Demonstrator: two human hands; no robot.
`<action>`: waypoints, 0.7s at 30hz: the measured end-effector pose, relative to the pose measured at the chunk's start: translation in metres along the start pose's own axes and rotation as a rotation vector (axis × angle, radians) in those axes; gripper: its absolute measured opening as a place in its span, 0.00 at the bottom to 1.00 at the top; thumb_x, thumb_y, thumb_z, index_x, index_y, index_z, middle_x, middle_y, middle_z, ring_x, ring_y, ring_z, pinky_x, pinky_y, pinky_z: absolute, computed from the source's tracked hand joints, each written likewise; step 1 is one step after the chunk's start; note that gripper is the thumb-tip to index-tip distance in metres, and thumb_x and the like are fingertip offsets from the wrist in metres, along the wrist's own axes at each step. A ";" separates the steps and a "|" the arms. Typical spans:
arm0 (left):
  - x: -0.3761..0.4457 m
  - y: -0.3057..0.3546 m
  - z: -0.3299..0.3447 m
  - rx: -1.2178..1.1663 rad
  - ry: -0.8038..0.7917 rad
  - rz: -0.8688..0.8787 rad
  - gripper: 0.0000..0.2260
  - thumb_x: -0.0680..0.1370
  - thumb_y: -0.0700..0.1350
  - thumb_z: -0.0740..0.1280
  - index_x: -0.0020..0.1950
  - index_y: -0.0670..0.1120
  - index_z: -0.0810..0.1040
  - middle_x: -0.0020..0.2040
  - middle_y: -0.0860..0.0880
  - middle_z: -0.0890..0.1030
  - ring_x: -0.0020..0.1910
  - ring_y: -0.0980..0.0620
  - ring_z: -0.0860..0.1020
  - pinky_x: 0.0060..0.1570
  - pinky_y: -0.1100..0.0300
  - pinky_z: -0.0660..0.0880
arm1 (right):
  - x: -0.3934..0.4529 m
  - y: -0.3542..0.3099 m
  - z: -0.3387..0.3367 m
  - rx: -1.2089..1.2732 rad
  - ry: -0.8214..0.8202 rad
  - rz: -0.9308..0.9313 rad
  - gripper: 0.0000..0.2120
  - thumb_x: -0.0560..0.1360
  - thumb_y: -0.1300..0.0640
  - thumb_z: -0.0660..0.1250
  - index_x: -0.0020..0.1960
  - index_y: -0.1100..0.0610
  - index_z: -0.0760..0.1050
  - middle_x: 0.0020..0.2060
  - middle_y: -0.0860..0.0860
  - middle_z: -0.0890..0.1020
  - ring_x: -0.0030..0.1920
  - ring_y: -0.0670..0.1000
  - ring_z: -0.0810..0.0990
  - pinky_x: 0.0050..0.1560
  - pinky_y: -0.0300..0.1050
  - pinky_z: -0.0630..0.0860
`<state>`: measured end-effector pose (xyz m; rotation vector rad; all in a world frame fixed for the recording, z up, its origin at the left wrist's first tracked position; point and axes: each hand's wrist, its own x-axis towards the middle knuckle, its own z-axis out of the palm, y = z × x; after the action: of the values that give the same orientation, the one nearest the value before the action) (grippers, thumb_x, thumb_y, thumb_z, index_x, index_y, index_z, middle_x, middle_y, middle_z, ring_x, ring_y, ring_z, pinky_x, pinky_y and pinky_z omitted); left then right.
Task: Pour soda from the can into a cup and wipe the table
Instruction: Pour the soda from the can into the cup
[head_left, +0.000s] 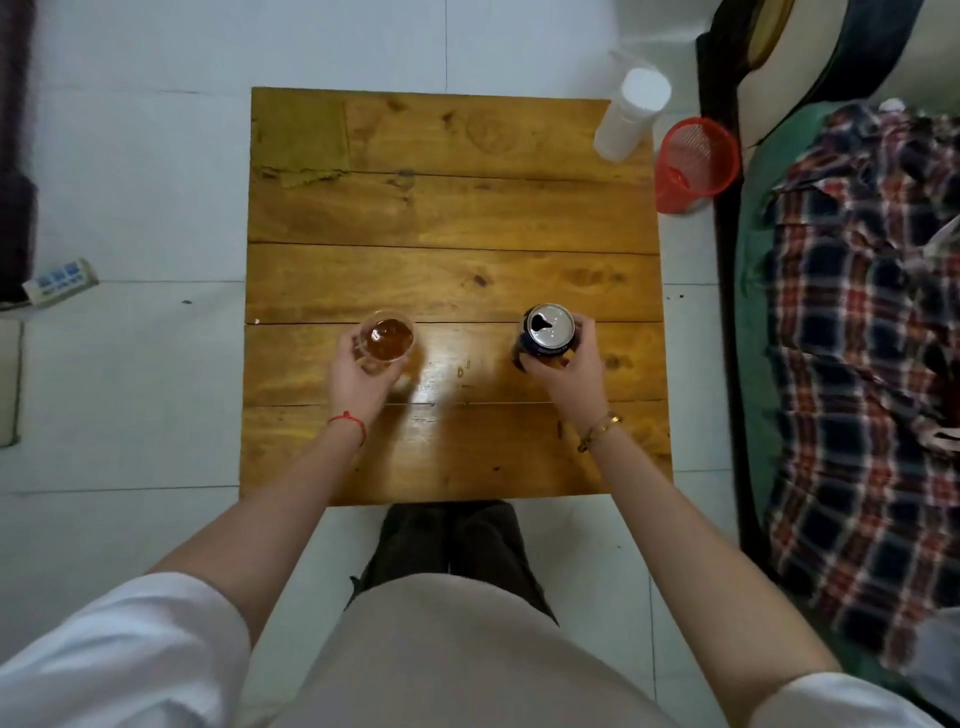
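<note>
Left grip (358, 376) grasps the amber-filled cup (387, 340); right grip (566, 371) grasps the opened, upright can (548, 332), right of the cup, on the bench (452, 218).

Indoor light, moderate, soft and even. Strong glare patch on the varnished table (457, 218) near centre-front, between the two hands, suggesting an overhead source. Faint shadows only. Wide-angle distortion bends the floor tile lines and table edges outward. Corners darken slightly. Overall image a bit soft; white bottle (626, 117) at the far corner looks smeared, overexposed.
</note>
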<state>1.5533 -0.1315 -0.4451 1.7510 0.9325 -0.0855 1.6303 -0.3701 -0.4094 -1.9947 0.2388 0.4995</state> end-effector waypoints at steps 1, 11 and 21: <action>0.005 -0.008 0.005 0.007 -0.003 -0.008 0.28 0.70 0.38 0.77 0.67 0.45 0.71 0.59 0.50 0.76 0.55 0.52 0.79 0.49 0.69 0.76 | 0.004 0.008 0.003 0.000 0.003 0.009 0.30 0.68 0.62 0.76 0.65 0.57 0.66 0.56 0.45 0.75 0.53 0.35 0.75 0.53 0.30 0.74; 0.029 -0.064 0.042 0.052 0.063 0.008 0.30 0.68 0.39 0.79 0.67 0.46 0.72 0.58 0.54 0.75 0.58 0.55 0.76 0.58 0.65 0.75 | 0.032 0.066 0.030 -0.015 0.041 -0.015 0.30 0.67 0.62 0.77 0.64 0.59 0.67 0.58 0.51 0.76 0.58 0.45 0.75 0.55 0.27 0.72; 0.030 -0.079 0.048 0.097 0.078 0.028 0.33 0.67 0.42 0.80 0.67 0.45 0.69 0.56 0.55 0.75 0.56 0.56 0.74 0.53 0.72 0.70 | 0.036 0.074 0.041 0.018 0.039 -0.044 0.30 0.67 0.63 0.77 0.65 0.61 0.67 0.57 0.49 0.75 0.55 0.37 0.75 0.55 0.27 0.73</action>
<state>1.5434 -0.1480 -0.5404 1.8679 0.9737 -0.0453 1.6244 -0.3663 -0.5008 -1.9890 0.2220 0.4297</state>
